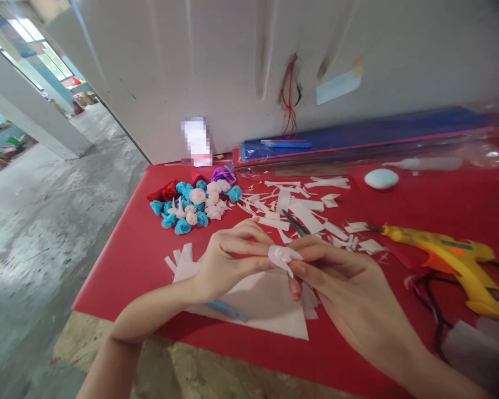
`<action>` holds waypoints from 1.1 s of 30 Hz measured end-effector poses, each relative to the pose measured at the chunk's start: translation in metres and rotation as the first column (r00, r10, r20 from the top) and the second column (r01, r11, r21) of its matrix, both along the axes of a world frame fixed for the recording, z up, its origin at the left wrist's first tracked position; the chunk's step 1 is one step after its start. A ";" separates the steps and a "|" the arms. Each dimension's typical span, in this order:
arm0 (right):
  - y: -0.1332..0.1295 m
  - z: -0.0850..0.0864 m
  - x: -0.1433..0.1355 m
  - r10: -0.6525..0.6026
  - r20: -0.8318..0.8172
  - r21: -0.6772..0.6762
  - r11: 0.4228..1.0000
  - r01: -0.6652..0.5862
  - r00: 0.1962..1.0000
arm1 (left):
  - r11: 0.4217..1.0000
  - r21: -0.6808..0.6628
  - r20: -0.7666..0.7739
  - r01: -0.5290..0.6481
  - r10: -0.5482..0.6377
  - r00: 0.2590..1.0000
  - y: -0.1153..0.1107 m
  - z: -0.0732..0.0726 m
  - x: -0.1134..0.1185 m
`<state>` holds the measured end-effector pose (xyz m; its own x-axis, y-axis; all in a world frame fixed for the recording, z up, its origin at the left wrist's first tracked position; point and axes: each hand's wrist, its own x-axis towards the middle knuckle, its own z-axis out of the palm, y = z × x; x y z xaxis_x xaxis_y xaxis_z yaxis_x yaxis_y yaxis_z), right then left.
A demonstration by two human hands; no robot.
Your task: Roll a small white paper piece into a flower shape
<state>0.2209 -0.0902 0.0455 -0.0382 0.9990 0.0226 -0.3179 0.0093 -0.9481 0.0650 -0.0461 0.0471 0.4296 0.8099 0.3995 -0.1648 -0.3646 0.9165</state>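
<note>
Between my two hands, above the table, is a small white paper flower (pixel 281 256) with a curled middle and a pointed petal. My left hand (pixel 233 255) pinches its left edge between thumb and finger. From the other side, my right hand (pixel 336 271) grips it the same way. Dark scissor blades (pixel 295 223) stick out beyond my right hand; their handles are hidden, so whether that hand holds them I cannot tell. Below my hands lie a white paper sheet (pixel 270 316) and a blue pen (pixel 228 311).
Finished blue, pink, red and purple paper flowers (pixel 191 205) are heaped at the left of the red table (pixel 120 266). Paper scraps (pixel 307 213) lie behind my hands. At right are a yellow glue gun (pixel 453 249), its tip pointing left, and a white egg-shaped object (pixel 381 179).
</note>
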 end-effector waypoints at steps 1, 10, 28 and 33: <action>0.000 0.000 0.000 0.013 -0.011 0.012 1.000 -0.013 1.000 | 1.000 0.016 0.001 -0.005 0.005 1.000 0.000 0.000 0.000; -0.003 0.000 -0.002 0.067 -0.091 -0.041 0.997 -0.071 0.994 | 0.995 0.095 0.099 -0.024 0.014 0.995 -0.002 -0.006 0.003; -0.006 0.003 -0.003 0.140 -0.114 -0.065 0.987 -0.148 0.984 | 0.967 0.212 0.070 -0.139 0.127 0.989 -0.005 -0.008 0.006; -0.011 0.000 -0.003 0.107 -0.077 -0.015 0.994 -0.109 0.991 | 0.942 0.264 0.095 -0.207 0.188 0.978 -0.007 -0.010 0.007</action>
